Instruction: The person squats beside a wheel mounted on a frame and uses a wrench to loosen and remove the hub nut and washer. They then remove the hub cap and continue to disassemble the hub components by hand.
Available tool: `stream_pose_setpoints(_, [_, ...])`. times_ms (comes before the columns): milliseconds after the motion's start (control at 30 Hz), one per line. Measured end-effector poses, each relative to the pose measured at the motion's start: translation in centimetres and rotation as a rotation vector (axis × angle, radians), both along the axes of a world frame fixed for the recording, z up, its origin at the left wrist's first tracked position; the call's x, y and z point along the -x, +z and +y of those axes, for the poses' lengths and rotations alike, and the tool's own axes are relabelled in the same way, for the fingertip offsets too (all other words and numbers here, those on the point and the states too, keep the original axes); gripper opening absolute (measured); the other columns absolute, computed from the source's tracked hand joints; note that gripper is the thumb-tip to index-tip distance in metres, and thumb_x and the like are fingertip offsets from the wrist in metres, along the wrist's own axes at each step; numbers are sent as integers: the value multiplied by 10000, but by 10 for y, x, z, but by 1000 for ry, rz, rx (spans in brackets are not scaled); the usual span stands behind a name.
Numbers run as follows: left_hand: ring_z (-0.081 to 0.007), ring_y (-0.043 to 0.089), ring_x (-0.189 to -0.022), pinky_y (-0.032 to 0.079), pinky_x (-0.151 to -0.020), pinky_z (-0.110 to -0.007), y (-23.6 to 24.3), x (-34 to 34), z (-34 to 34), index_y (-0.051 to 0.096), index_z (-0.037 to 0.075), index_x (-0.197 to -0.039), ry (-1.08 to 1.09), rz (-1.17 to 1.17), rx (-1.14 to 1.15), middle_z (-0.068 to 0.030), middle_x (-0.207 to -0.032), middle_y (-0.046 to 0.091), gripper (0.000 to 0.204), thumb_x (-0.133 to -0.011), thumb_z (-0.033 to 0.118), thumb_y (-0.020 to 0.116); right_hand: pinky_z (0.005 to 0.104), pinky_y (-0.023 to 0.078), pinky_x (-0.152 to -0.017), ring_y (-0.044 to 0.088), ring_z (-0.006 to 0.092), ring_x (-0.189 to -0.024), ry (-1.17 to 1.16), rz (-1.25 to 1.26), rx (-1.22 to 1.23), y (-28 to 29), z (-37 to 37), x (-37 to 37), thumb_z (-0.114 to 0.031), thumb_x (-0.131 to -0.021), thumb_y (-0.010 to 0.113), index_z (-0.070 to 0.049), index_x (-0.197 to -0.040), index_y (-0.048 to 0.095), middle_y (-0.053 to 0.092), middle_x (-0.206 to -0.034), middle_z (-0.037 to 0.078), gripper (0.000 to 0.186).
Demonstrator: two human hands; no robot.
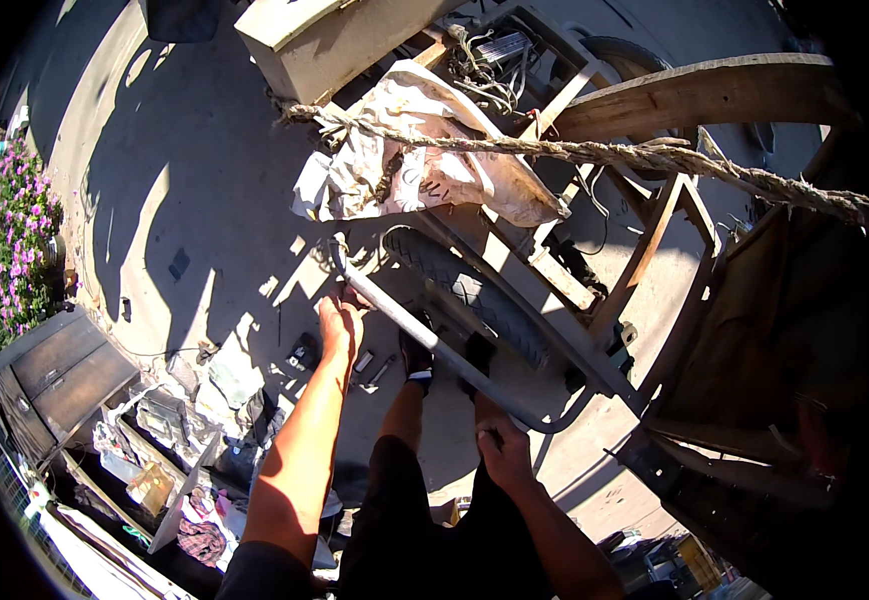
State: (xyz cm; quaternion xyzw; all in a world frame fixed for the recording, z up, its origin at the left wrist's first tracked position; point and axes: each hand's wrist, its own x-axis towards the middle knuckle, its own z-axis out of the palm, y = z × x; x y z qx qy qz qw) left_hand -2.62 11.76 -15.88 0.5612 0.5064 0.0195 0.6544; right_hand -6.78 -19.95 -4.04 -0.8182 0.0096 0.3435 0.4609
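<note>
A bent grey metal tube [424,335] slants through the middle, its far end raised and its near end curving toward the right. My left hand [339,318] is at the tube's far part, fingers drawn together against its left side; what they pinch, if anything, is too small to tell. Close to my right knee, my right hand [504,450] is curled, just below the tube. Whatever might be inside that hand is hidden. Behind the tube lies a black treaded tyre [469,290], beside a dark frame bar [544,335].
A crumpled, stained white sack [424,150] and a thick twisted rope [594,152] hang across the metal frame [654,225]. Small tools [379,372] lie on the concrete by my feet. Cluttered boxes [169,440] stand at left, near pink flowers [16,215]. Dark wooden boards [784,340] fill the right.
</note>
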Motion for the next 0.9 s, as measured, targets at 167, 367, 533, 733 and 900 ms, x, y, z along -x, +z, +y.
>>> stream_pose_setpoints(167, [-150,590,-767,529,-804,-403,-19,13,3,551,24,-900,-49,7,-77,-46,-797,581,227,-991,138,378,305,468,-607,595,168,-632,52,4,86,-7,-20,22,-76,-816,590,11,-885,615,603,-674,100,114])
stream_pose_setpoints(367, [-211,619,-722,511,-668,-334,-38,54,-7,542,-52,-899,-57,75,-142,-122,-795,624,248,-933,190,500,370,510,-701,665,295,-781,74,131,167,-36,-42,59,-131,-812,592,9,-898,639,662,-792,176,171])
stream_pose_setpoints(533, [-131,621,-748,489,-642,-282,-43,108,-44,603,4,-931,-239,183,-92,-59,-845,665,262,-950,255,530,392,518,-747,666,331,-827,177,53,137,-88,-62,80,-152,-803,591,-18,-926,658,674,-850,182,194])
stream_pose_setpoints(733, [-136,631,-749,491,-648,-277,-46,140,-100,621,-7,-930,-204,127,89,-65,-824,660,252,-928,236,556,302,493,-568,626,153,-583,77,142,165,-111,-85,68,-130,-810,577,21,-861,645,643,-666,99,173])
stream_pose_setpoints(900, [-142,635,-730,482,-621,-274,-69,133,-119,619,-15,-971,-286,86,40,-77,-852,672,251,-929,220,540,286,473,-527,601,147,-554,6,131,131,-171,-131,74,-137,-817,579,20,-832,635,614,-633,78,168])
